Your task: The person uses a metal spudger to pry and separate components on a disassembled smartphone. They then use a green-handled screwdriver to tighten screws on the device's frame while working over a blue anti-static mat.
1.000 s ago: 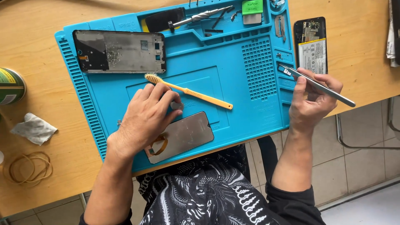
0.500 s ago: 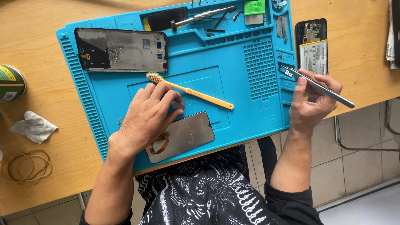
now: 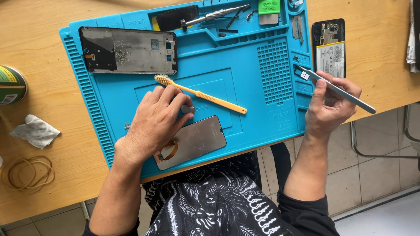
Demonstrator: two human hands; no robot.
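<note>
My left hand (image 3: 155, 120) rests palm down on the blue repair mat (image 3: 258, 113), fingertips on a small grey part beside a detached phone screen panel (image 3: 197, 140) with an orange flex cable. An orange toothbrush (image 3: 201, 95) lies just above my fingers. My right hand (image 3: 328, 107) hovers at the mat's right edge, holding metal tweezers (image 3: 337, 89) whose tip carries a small pale piece. A phone frame (image 3: 129, 51) lies face up at the mat's upper left.
An opened phone body with battery (image 3: 329, 48) lies on the wooden table right of the mat. A screwdriver (image 3: 214, 15) and green block (image 3: 268, 8) sit in the mat's top trays. A tape roll (image 3: 11, 85), crumpled wipe (image 3: 35, 131) and rubber bands (image 3: 28, 174) lie at left.
Both hands stay in nearly the same place; the view has drifted slightly, with the mat appearing a little lower and to the right.
</note>
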